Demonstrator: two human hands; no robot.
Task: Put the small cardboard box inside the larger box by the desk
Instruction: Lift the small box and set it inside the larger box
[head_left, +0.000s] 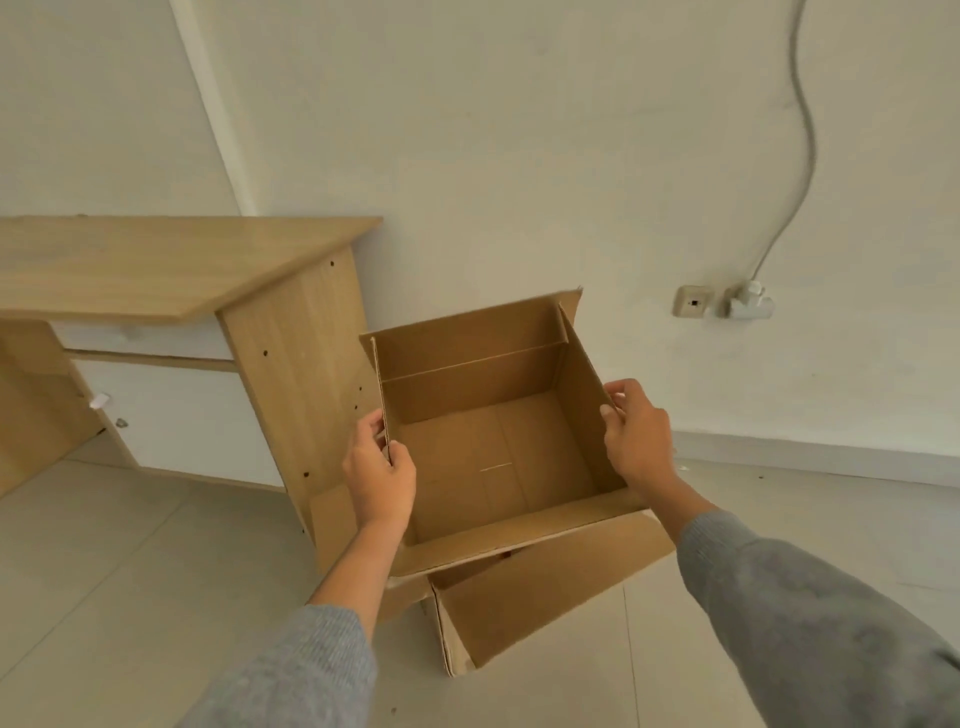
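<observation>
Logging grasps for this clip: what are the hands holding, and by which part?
The open cardboard box: the left hand pinches its left wall's top edge, the right hand grips its right wall's top edge.

A grey cable (804, 130) hangs down the white wall (519, 156) to a plug (748, 301) beside a wall socket (693, 301); pale tiled floor (130, 571) lies below.
</observation>
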